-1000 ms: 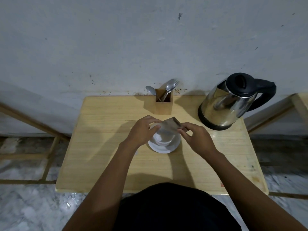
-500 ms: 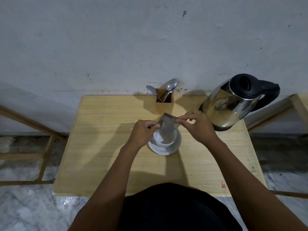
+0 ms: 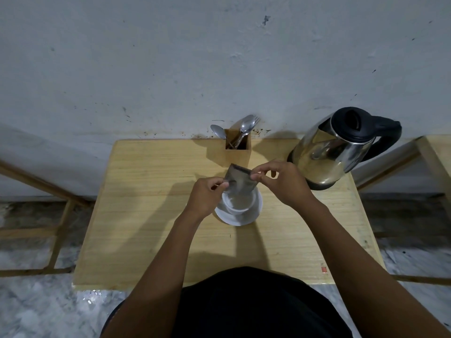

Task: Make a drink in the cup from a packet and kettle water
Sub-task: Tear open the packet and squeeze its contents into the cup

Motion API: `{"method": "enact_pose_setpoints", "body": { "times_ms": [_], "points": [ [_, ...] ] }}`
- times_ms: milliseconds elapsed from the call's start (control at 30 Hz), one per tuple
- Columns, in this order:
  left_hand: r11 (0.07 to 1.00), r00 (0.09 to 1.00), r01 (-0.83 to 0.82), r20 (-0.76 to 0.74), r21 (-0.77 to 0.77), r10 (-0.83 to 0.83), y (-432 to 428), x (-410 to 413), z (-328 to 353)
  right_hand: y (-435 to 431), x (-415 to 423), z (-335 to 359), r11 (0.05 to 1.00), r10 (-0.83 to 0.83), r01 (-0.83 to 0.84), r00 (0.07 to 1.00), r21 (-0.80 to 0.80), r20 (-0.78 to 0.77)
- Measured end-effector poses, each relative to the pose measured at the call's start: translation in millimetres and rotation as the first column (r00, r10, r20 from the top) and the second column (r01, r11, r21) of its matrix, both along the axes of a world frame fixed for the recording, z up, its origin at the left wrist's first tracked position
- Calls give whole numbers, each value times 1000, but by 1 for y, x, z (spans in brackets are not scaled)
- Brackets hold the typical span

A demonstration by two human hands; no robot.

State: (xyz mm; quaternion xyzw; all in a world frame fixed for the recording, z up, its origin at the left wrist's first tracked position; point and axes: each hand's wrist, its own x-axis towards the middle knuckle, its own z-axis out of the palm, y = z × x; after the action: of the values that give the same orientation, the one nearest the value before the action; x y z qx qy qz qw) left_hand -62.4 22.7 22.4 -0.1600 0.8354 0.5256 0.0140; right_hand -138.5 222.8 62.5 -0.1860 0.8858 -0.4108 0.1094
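A white cup (image 3: 240,203) stands on a white saucer (image 3: 253,214) in the middle of the wooden table (image 3: 151,215). Directly above the cup I hold a small brownish packet (image 3: 240,180), tilted with its lower end over the cup's mouth. My left hand (image 3: 207,196) pinches the packet's lower left side. My right hand (image 3: 284,182) pinches its upper right corner between thumb and forefinger. A steel kettle (image 3: 329,154) with a black lid and handle stands at the table's back right.
A wooden holder (image 3: 238,152) with spoons and a fork stands at the table's back edge against the grey wall. Wooden frames stand to the left and right of the table over a marble floor (image 3: 36,308).
The packet has swung from lying flat across the cup to standing tilted above it. My right hand rose and moved back toward the kettle, while my left hand dropped closer to the cup.
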Motion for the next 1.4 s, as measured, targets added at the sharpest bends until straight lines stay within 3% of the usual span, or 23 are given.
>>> {"method": "enact_pose_setpoints", "body": {
  "times_ms": [200,400,600,733,833,1400],
  "points": [
    [999,1000,-21,-11,29,22,1,0,-1,1,-1,4,1000,-17,16,999,9,44],
    [999,999,-35,-13,10,35,3,0,-2,-2,3,10,991,-30,41,996,129,-89],
    [987,998,-61,-16,149,64,8,1,3,-1,2,11,981,30,-4,991,193,-128],
    [991,997,-71,-24,113,74,10,0,4,-7,7,10,987,-1,38,973,155,-230],
    [991,997,-72,-25,112,75,10,0,6,-7,9,11,990,-13,39,983,139,-182],
    [997,991,-58,-116,55,64,16,2,10,-9,16,5,974,-60,114,963,196,-262]
  ]
}}
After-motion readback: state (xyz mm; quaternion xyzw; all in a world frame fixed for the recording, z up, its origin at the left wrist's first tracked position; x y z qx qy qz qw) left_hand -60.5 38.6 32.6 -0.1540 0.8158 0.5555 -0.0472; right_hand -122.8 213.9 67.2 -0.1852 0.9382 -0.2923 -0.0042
